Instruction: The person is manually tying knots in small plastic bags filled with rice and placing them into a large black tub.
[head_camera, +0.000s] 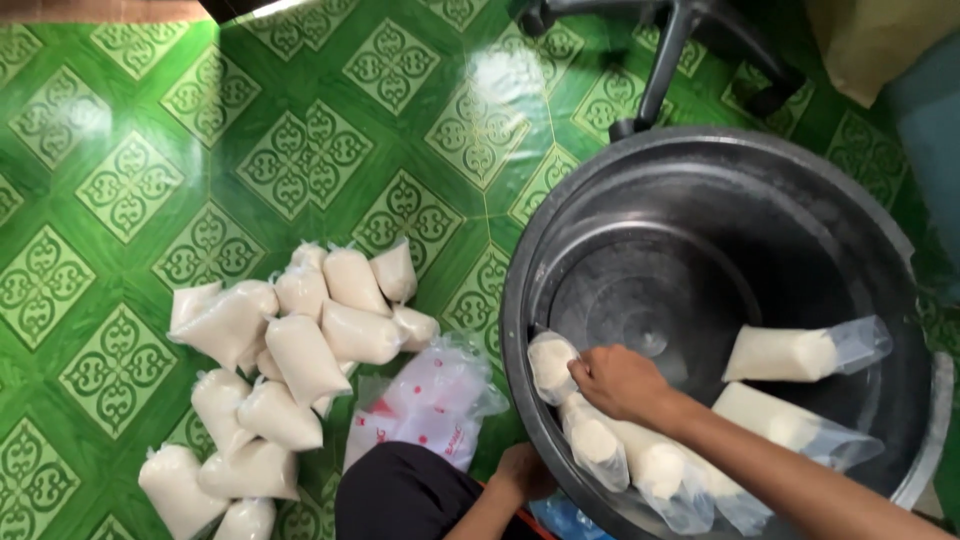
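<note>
Lying on the green patterned floor (120, 180) at the left is a heap of tied bags of white liquid (280, 360), with a red-printed plastic wrapper (430, 400) just right of it. The left hand (525, 472) rests near the basin rim; whether it grips anything I cannot tell. Inside the big grey basin (700, 180), the right hand (618, 382) closes on a filled bag (552, 365), others beside it.

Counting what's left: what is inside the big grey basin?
Inside the grey basin lie several filled white bags; the right hand rests on those by the near wall. The arm hides part of them, so no exact count.
</note>
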